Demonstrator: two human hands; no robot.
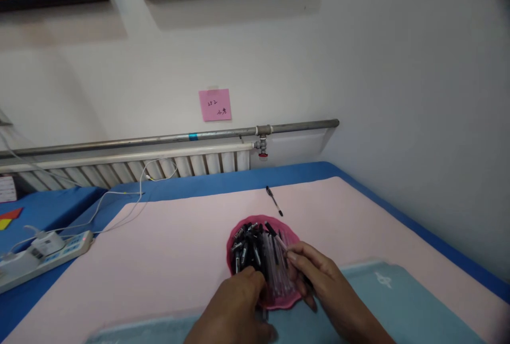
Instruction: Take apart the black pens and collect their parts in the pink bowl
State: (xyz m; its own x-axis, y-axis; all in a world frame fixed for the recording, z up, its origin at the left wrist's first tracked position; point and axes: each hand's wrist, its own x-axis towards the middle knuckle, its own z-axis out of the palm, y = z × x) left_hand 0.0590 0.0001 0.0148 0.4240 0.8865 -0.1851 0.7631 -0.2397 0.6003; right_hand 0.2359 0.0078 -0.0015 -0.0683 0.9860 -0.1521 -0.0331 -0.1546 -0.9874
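A round pink basket [235,225] with a scalloped rim holds black pen caps [247,245] on its left side and clear pen barrels [273,267] on its right. My right hand [314,272] pinches a clear pen [278,234] with a black end, tilted up and left above the barrels. Over the basket's front left edge, my left hand [239,301] is curled in beside the caps. Its fingertips are partly hidden, and what they hold cannot be made out. Beyond the basket lies a single black-and-clear pen [274,201] on the pink sheet.
A pink sheet [171,253] covers the blue table [311,170], with a light blue cloth [366,275] at the front. At left lie a power strip [75,248] with plugs and a white cable [113,193]. Behind are a radiator [199,164] and a pipe [159,140] with a valve.
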